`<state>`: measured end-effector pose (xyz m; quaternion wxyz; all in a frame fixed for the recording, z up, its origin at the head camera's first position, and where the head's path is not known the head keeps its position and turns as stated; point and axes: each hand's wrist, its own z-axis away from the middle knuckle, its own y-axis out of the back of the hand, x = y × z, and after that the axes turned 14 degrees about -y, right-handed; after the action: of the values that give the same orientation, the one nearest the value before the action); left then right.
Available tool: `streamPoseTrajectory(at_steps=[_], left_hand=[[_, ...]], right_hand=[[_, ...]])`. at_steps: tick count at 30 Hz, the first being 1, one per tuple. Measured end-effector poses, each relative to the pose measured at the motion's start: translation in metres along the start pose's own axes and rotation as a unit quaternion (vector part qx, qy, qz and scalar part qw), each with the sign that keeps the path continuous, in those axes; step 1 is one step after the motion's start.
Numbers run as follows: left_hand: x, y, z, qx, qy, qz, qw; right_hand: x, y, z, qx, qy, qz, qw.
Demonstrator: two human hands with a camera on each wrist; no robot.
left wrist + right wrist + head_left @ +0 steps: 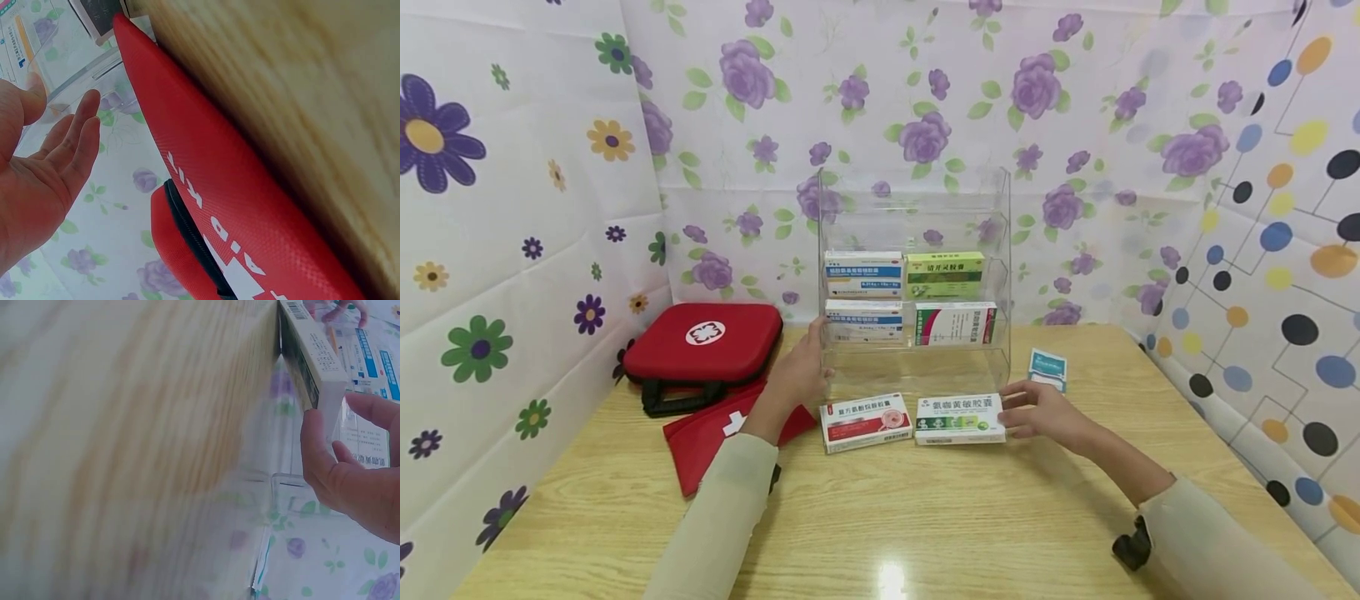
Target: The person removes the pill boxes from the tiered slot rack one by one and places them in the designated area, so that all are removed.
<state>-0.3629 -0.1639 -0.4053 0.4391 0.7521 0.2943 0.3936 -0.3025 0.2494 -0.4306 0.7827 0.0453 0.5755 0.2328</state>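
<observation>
A clear tiered display rack (917, 367) stands upright at the back of the table. My left hand (799, 367) holds its left edge, the thumb on one side of the clear panel and the fingers on the other in the left wrist view. In front of the rack, my right hand (1045, 414) pinches the right end of a white-and-green medicine box (958, 419) between thumb and fingers. Beside it lies a red-and-white medicine box (867, 422). On the rack's tiers sit two blue-and-white boxes, one higher (863, 275) and one lower (863, 323), a yellow-green box (944, 277) and a white-and-maroon box (955, 325).
At the left lies a red first-aid case (703, 343) with a black handle. A flat red pouch (700, 446) with a white cross lies before it, partly under my left forearm. Right of the rack is a small blue-and-white packet (1048, 367). Patterned cloth walls surround the wooden table (880, 517).
</observation>
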Motion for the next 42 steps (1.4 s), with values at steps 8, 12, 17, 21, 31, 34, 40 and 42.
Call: streamPoseTrajectory(at_steps=[8, 12, 17, 21, 31, 34, 40, 42], left_hand=[[0.002, 0.001, 0.001, -0.001, 0.007, 0.007, 1.0], [-0.001, 0.0, 0.0, 0.002, 0.006, 0.004, 1.0], [-0.003, -0.002, 0.0, 0.005, 0.002, 0.007, 1.0], [-0.003, -0.003, 0.0, 0.006, 0.001, 0.007, 1.0], [-0.001, -0.003, 0.0, 0.007, 0.004, 0.011, 0.9999], [-0.001, -0.003, -0.001, 0.008, 0.004, 0.01, 0.9999], [0.0, -0.001, 0.0, 0.006, 0.001, 0.006, 1.0], [0.0, -0.001, 0.0, 0.007, 0.002, 0.009, 0.9999]], right_hand=[[0.001, 0.0, -0.004, -0.007, 0.007, 0.028, 0.9996], [0.0, 0.0, -0.004, -0.018, 0.017, 0.038, 0.999], [-0.002, -0.003, -0.003, -0.012, 0.027, 0.081, 0.9963], [-0.003, -0.007, -0.005, -0.005, 0.032, 0.109, 0.9935], [-0.003, -0.012, -0.01, -0.018, 0.028, 0.131, 0.9909], [-0.004, -0.011, -0.011, -0.024, 0.033, 0.122, 0.9917], [-0.005, -0.009, -0.016, -0.006, 0.031, 0.135, 0.9904], [-0.006, -0.009, -0.019, -0.004, 0.034, 0.136, 0.9901]])
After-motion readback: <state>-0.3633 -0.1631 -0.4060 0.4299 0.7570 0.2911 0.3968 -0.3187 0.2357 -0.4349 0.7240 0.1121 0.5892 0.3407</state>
